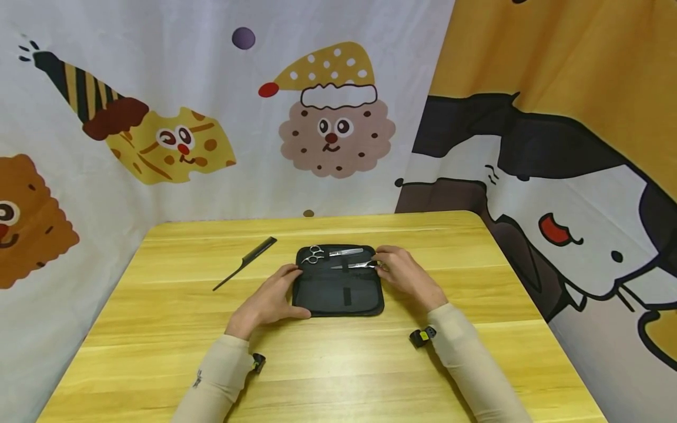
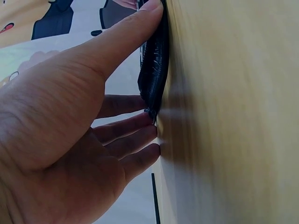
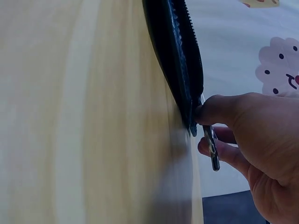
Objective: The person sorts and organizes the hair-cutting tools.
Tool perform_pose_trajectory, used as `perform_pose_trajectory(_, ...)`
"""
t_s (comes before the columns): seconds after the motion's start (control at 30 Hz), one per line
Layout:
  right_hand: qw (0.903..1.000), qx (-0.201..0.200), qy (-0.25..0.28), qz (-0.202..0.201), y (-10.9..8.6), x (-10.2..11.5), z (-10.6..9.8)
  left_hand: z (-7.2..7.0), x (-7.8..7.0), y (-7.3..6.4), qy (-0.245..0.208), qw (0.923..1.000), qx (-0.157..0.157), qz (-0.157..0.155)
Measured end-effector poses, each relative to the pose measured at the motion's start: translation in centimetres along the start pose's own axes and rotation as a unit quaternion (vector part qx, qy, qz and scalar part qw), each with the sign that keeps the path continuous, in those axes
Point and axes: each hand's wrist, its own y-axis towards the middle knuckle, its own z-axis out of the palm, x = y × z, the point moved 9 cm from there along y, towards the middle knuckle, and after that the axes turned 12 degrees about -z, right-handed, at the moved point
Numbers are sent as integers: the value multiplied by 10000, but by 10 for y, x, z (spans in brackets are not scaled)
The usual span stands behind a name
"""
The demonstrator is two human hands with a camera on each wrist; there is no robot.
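One lower scissors pair, frame centre: your right hand pinches it; left hand, fingers spread: brace case, slide straight.

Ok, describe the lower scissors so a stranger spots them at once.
On the wood-grain table lies an open black zippered case. Inside, take the lower scissors: unlike the upper pair, their blades point left and the right hand holds their handle end.

Left arm and right arm extend forward and converge, sleeved to the wrists. Left hand: fingers near straight, thumb spread well apart. Right hand, slightly farther forward: fingers bent, meeting the thumb in a pinch grip.
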Motion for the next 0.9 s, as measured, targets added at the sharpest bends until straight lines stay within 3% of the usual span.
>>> perform_pose_trajectory(0.5, 9986, 378, 56, 371, 12, 3, 7, 0, -1, -1, 56, 10000, 2, -20)
perform_pose_trajectory(0.7, 9994, 244, 113, 201, 18, 6, 13, 0, -1, -1, 45, 10000, -2, -44)
perform_pose_trajectory(0.9, 9996, -31, -202, -180, 11, -35, 63, 0, -1, 0, 23, 10000, -3, -2)
